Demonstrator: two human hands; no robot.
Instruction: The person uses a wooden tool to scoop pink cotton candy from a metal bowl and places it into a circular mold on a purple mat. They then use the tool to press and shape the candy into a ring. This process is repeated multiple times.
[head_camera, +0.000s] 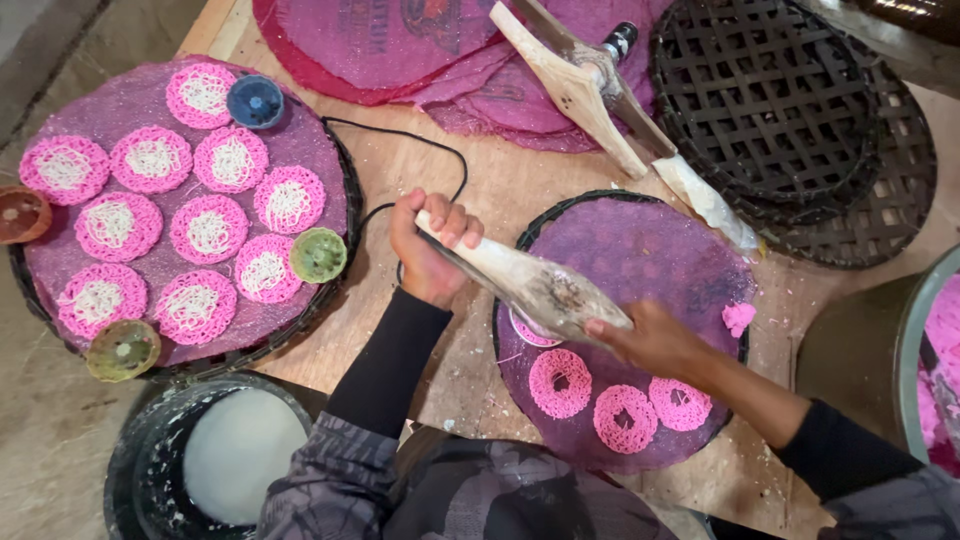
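Both hands share one grip on a long wooden press (535, 290), a dough-smeared tool held slantwise over a round purple-covered tray (690, 250). Left hand (432, 245) is clenched around the upper handle end, fingers curled over the top. Right hand (650, 340) grasps the wide lower end, pressing it toward the tray surface.

Under the press's lower end, a pink lacy coil of noodle (530, 332) is partly hidden. Three finished pink coils (622, 418) lie in a curve along the near edge of the same tray, close to one another. A small lump of pink dough (738, 317) sits at the tray's right edge.

To the left on the wooden tabletop (470, 370), a second round tray (150, 100) carries many pink coils with white centres, laid close together. A blue disc (255, 101) and a green disc (318, 255) rest on this tray, another green disc (122, 350) lies at its near rim, and a brown one (18, 214) at its far left.

A black cord (420, 140) loops across the tabletop between the trays. Another wooden press (610, 110) lies farther back, over pink mesh cloths (400, 45). Dark woven trays (790, 110) are stacked at the upper right. A black bucket holding white liquid (235, 455) stands below the left tray. Both forearms wear black sleeves.
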